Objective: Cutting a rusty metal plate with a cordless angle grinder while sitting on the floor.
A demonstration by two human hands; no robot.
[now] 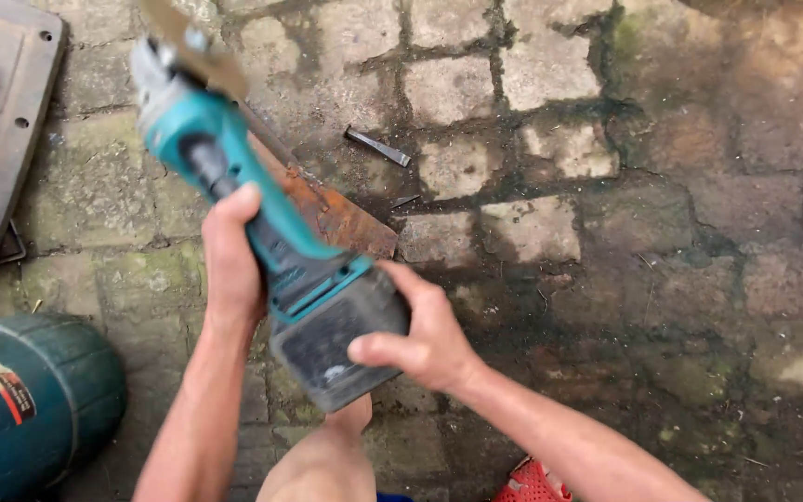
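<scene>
The grinder [262, 223] is teal with a dark grey battery block, held up over the stone floor [662, 242]. The left hand [232, 256] wraps its body; the right hand [425, 335] grips the battery.

I saw soft, even daylight with no hard shadows and no glare. The stone floor [550, 186] looked darker toward three o'clock. The front of the blue-green grinder [234, 158], up at eleven o'clock, was blurry. The middle looked sharp.
</scene>
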